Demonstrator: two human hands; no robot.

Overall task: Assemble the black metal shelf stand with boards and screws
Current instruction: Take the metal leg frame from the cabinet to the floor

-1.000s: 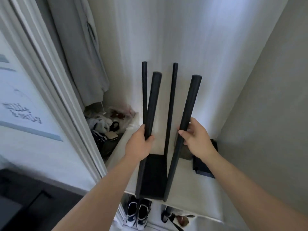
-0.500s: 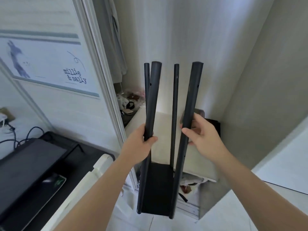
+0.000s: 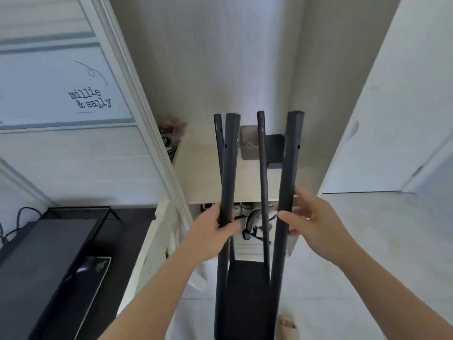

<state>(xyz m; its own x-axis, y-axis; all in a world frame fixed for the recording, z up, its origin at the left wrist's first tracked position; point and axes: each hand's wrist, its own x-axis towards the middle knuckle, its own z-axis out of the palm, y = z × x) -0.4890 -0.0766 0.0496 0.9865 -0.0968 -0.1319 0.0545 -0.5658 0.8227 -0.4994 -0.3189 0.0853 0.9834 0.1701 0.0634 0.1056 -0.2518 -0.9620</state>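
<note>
Left hand is gripping the near-left post, right hand is curling round the near-right post, keeping the black stand upright, centre, near. Bottom board is sitting in place; upper screw holes are showing empty, so further boards and screws are probably still pending

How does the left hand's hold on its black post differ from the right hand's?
The left hand curls fully round the near left black metal tube post; the right hand only pinches the near right black metal tube post between thumb and straighter fingers. The left hand grips slightly lower than the right hand. Both hold posts mid-height.
</note>
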